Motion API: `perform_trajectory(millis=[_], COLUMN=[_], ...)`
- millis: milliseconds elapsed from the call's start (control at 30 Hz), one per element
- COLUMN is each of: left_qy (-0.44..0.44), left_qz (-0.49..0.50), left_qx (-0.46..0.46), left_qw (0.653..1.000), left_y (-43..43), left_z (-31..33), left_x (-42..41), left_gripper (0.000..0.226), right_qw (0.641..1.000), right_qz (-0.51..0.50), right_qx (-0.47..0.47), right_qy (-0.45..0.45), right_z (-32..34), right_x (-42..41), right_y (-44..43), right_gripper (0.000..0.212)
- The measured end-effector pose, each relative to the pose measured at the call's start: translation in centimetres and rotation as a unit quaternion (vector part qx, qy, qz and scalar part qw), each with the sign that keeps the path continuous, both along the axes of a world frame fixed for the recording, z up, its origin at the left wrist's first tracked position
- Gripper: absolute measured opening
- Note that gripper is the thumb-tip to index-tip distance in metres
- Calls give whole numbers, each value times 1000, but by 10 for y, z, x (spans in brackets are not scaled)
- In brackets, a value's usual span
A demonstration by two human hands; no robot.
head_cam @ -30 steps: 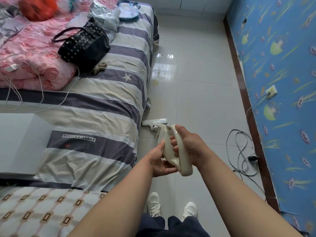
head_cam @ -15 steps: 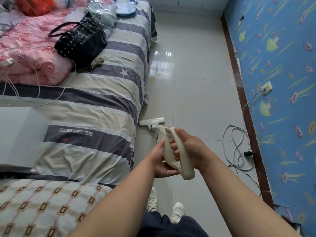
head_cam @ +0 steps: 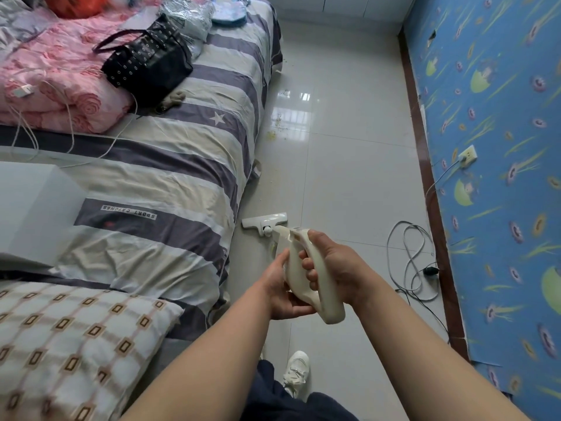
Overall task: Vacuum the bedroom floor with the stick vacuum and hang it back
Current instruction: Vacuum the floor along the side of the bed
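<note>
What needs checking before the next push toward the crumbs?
1. Right hand wrapped round the stick vacuum handle: ok.
2. Left hand holding its body: ok.
3. Floor head down on the tiles: ok.
4. Crumbs ahead beside the bed, bare tile between: ok.
5. Loose cable lies right of the head, apart from it: ok.
6. Suction on: cannot tell.

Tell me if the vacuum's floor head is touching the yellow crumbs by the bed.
Apart. The head view shows bare floor between the floor head and the yellow crumbs farther up beside the bed.
</note>
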State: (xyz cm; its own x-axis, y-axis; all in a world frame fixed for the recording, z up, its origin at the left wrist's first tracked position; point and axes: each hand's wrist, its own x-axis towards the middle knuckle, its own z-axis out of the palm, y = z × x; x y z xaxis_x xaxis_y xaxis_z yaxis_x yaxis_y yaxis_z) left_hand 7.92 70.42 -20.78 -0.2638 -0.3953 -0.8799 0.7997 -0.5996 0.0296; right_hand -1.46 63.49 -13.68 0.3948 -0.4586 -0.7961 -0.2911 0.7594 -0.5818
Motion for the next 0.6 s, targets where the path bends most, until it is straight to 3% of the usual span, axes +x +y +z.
perform_trajectory(millis=[600], left_qy=[-64], left_qz=[33], left_qx=[-1], left_qw=[997], left_y=[9], left_z=[0], left_x=[-28], left_gripper=[68], right_qw=[1000], right_qz=[-19], right_qx=[6], right_qy=[-19], right_z=[-10], right_x=[-23], right_y=[2], right_gripper=[43])
